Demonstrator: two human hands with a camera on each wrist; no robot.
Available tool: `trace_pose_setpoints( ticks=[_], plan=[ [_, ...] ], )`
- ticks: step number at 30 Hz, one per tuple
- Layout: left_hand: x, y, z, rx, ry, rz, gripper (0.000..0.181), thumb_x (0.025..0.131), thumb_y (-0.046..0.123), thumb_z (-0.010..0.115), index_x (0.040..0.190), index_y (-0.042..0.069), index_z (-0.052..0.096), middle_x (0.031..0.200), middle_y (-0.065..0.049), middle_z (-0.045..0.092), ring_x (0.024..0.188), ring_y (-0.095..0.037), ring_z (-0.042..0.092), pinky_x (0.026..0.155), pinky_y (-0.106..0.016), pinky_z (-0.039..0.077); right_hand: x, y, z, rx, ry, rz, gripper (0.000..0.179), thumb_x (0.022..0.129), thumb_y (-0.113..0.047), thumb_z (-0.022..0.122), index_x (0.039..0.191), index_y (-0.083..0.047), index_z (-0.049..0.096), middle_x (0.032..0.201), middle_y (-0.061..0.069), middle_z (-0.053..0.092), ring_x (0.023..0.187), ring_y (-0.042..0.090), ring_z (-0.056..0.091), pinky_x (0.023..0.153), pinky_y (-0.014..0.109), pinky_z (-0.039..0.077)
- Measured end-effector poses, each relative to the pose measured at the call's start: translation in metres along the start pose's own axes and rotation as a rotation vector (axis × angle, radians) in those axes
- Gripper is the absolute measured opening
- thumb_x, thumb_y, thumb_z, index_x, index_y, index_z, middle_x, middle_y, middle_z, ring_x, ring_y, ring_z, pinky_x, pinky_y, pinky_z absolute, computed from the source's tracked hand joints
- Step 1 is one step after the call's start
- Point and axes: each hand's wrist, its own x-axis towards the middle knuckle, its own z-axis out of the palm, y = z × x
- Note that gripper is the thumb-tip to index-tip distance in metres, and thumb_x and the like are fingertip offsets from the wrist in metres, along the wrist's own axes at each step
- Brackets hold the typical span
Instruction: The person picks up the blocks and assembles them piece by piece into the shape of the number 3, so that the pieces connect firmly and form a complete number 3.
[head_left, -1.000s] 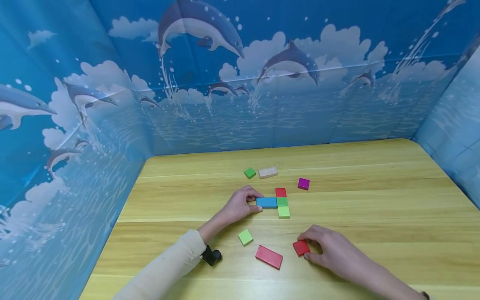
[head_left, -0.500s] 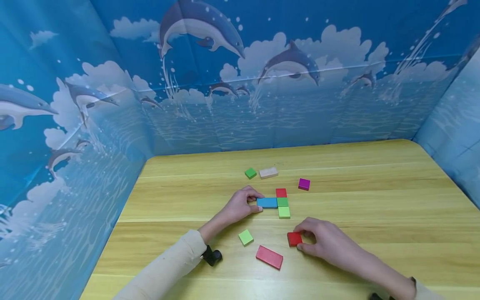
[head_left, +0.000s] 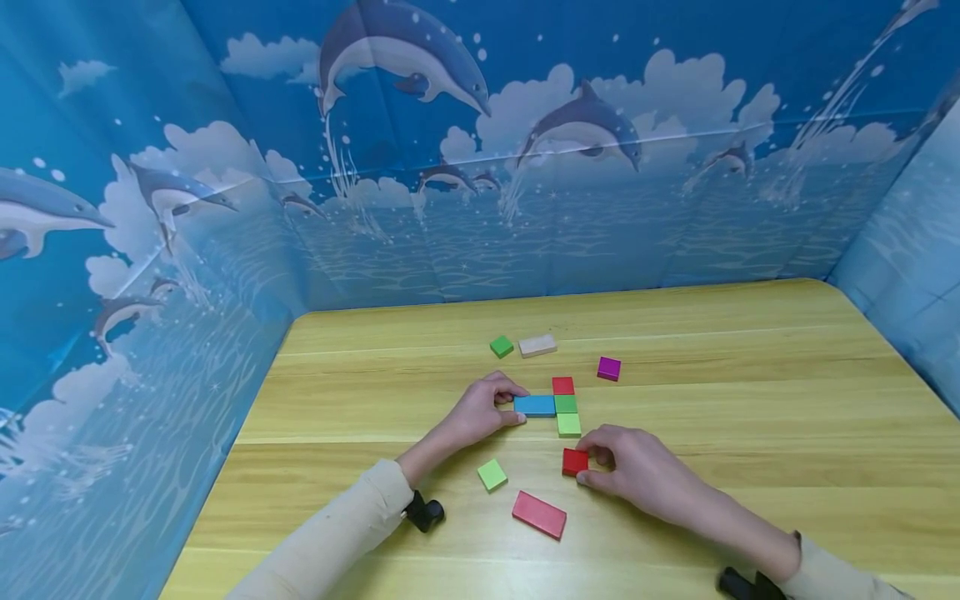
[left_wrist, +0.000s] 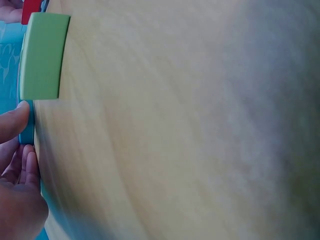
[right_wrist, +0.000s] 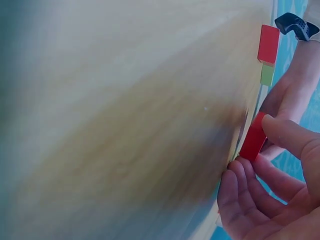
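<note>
My left hand (head_left: 480, 410) pinches the left end of a blue rectangular block (head_left: 535, 406) lying flat on the table. Against that block's right end stands a column of small squares: a red block (head_left: 563, 386), a green block (head_left: 566, 404) and a light green block (head_left: 568, 425). Just below the column, my right hand (head_left: 637, 468) grips another red square block (head_left: 574, 462) between thumb and fingers. In the right wrist view this red block (right_wrist: 253, 137) shows between the thumb and fingertips. The left wrist view shows the thumb and fingers at the blue block's edge (left_wrist: 28, 125).
Nearer me lie a loose light green square (head_left: 492, 475) and a pinkish-red rectangular block (head_left: 539, 515). Farther back are a green block (head_left: 502, 347), a pale rectangular block (head_left: 537, 346) and a purple block (head_left: 609, 368). A dolphin-print curtain (head_left: 480, 233) hangs behind the wooden table (head_left: 750, 375).
My right hand has carried the red block left and away from me, up to just below the column, and the block has turned straighter. My left hand stays on the blue block.
</note>
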Motion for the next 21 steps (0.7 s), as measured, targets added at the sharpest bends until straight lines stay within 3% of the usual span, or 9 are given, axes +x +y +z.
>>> trace_pose_setpoints(
  ticks=[12, 21],
  plan=[
    [0.0002, -0.0007, 0.0009, 0.005, 0.001, 0.002, 0.029, 0.08, 0.013, 0.075, 0.108, 0.013, 0.068, 0.099, 0.005, 0.056, 0.089, -0.011, 0.051, 0.08, -0.022, 0.045, 0.0076, -0.0066, 0.0045, -0.038, 0.02, 0.032, 0.031, 0.072, -0.03, 0.081, 0.098, -0.017, 0.07, 0.077, -0.011, 0.053, 0.068, 0.008, 0.045, 0.062, 0.027, 0.04],
    [0.0006, -0.0004, 0.0004, 0.009, 0.001, -0.002, 0.029, 0.08, 0.013, 0.075, 0.109, 0.013, 0.068, 0.098, 0.005, 0.056, 0.089, -0.01, 0.051, 0.08, -0.022, 0.045, 0.0071, -0.0047, 0.0023, 0.054, 0.012, 0.065, 0.028, 0.075, -0.027, 0.079, 0.1, -0.019, 0.07, 0.078, -0.011, 0.055, 0.07, 0.011, 0.048, 0.061, 0.026, 0.042]
  ],
)
